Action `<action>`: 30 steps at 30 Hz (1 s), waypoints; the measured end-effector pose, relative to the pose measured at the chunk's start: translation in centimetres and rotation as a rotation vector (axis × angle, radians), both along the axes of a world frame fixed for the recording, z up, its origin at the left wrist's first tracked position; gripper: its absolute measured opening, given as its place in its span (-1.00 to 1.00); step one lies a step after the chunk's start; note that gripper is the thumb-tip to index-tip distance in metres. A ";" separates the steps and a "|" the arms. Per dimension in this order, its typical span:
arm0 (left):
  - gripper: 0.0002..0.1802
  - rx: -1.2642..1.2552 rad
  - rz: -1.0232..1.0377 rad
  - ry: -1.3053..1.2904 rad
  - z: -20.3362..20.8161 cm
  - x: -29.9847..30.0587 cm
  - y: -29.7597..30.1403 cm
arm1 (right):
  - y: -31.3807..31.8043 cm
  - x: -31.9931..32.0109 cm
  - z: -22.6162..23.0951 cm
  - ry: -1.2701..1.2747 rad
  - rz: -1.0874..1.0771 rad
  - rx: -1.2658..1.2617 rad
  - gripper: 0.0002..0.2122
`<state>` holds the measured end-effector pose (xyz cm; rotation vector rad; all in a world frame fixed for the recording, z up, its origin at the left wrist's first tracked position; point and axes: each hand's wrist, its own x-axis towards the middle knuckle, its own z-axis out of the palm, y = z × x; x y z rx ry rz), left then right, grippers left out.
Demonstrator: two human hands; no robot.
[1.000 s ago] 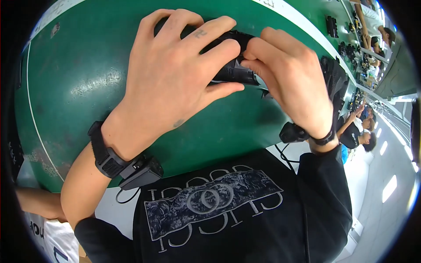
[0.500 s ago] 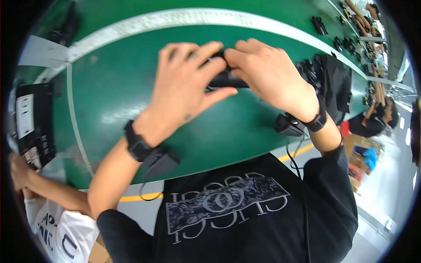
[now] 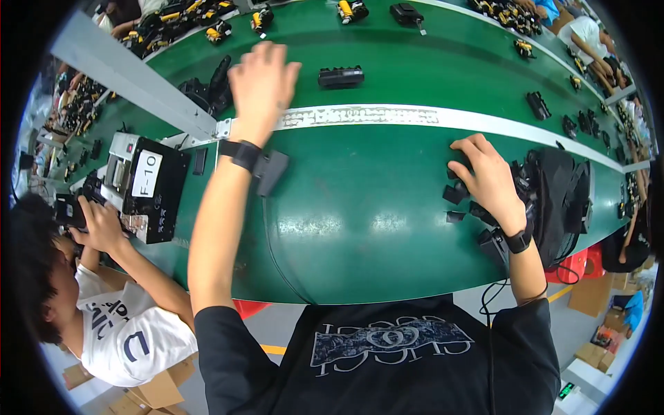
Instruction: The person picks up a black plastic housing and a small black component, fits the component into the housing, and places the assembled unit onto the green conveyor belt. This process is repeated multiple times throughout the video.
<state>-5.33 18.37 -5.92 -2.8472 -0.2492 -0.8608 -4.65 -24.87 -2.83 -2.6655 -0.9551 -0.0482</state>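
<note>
My left hand (image 3: 263,86) is stretched past the white rail over the far green belt, fingers extended and nothing visible in it. Just left of it lie black handle-shaped parts (image 3: 218,86), partly hidden behind one another. To its right an elongated black part (image 3: 340,77) rests on the belt. My right hand (image 3: 487,180) hovers at the right of the near green table, thumb and fingers apart and curved. Beneath and beside its fingertips are small black pieces (image 3: 454,192); whether it touches any I cannot tell.
A black bag (image 3: 555,204) and a heap of black parts stand right of my right hand. A white rail (image 3: 387,115) crosses the table to a grey post (image 3: 149,76). At left, a black box-shaped machine (image 3: 158,194) stands beside a co-worker (image 3: 124,311) holding a black device.
My hands have parted from the black part they were both on. The left has gone far forward, the right to the small pieces. The view has shifted, showing more of the far belt.
</note>
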 end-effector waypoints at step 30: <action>-0.74 -0.357 -0.709 0.269 1.4 -12.5 -14.3 | 2.0 -0.9 0.7 0.089 0.347 -0.019 -0.74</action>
